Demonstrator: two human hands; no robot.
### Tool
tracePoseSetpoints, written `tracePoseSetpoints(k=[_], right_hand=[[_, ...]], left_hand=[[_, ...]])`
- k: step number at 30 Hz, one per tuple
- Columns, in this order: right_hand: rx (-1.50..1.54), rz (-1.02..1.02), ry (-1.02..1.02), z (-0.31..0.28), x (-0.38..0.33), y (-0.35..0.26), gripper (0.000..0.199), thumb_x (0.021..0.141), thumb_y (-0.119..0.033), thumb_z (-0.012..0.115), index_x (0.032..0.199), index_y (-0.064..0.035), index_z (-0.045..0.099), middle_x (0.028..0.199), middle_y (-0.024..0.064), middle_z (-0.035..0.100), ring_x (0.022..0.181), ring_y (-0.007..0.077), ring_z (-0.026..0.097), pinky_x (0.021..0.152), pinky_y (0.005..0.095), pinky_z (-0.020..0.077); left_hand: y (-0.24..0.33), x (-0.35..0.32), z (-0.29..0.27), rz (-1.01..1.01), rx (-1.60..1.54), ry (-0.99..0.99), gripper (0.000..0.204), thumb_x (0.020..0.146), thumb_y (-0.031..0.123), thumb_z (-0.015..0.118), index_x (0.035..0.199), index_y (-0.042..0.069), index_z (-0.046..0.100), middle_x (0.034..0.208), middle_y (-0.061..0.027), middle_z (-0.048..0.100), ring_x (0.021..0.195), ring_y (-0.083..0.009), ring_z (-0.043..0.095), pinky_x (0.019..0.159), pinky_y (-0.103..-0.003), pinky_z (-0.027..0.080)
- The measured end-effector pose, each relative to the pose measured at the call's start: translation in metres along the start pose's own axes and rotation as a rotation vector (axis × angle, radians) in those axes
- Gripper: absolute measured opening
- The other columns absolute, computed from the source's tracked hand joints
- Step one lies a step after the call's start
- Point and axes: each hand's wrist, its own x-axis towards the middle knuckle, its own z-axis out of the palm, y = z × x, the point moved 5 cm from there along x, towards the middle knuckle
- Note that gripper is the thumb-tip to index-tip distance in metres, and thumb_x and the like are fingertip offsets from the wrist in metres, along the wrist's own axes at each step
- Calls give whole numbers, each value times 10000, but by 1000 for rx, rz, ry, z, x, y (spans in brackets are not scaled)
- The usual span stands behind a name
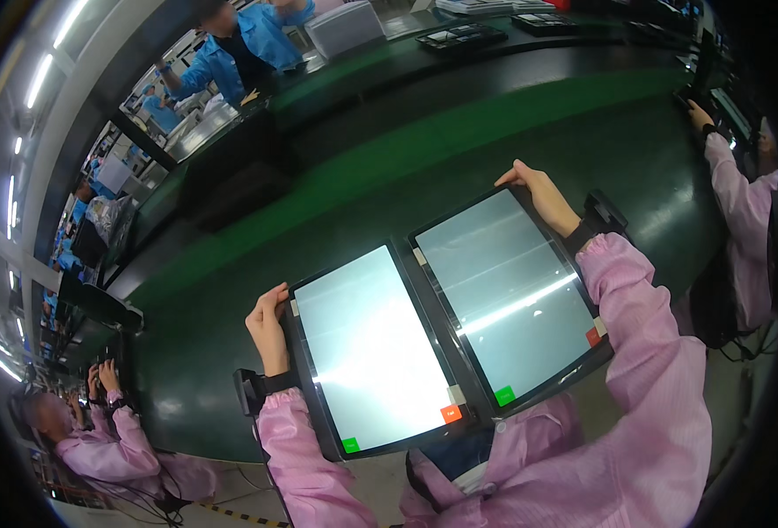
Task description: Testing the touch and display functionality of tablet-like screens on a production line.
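Observation:
Two black-framed tablets with lit screens lie side by side at the near edge of the bench. The left tablet (367,343) shows a bright white screen, the right tablet (499,282) a greyer one with a light reflected across it. Both have a green and a red square along the lower edge and pale tabs on the frame. My left hand (267,327) has its fingers closed on the left tablet's upper left corner. Bent fingers of my right hand (540,195) grip the upper right corner of the right tablet; their undersides are hidden.
The green workbench (204,352) stretches away to a dark raised ledge (530,66) carrying dark devices (461,36). One person in pink (116,444) works at the left, another (745,211) at the right. Beyond the bench stands a person in blue (231,62).

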Motion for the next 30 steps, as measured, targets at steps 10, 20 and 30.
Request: tracePoseSetpoints(k=[10,20,30], right_hand=[[68,-62,72,-6,8,7,561,965,-397,343,736,11,651,769,91,658,753,162,587,797,278,425],[-77,-119,336,-17,-6,-14,458,945,-333,410,853,37,664,843,81,659,839,154,580,805,276,417],[-948,-578,-384,18,-228,-99,314,708,-180,719,976,-83,588,1074,75,547,965,239,508,832,368,411]], left_hand=[[2,3,4,63,66,-84,254,922,193,524,984,-3,673,981,-42,662,880,-104,593,775,-222,434],[-4,8,0,141,161,-87,269,921,199,527,956,-19,679,959,-72,666,891,-125,583,786,-241,422],[-8,14,9,156,193,-153,219,917,163,522,950,-21,636,897,-32,622,863,-99,541,802,-223,400]])
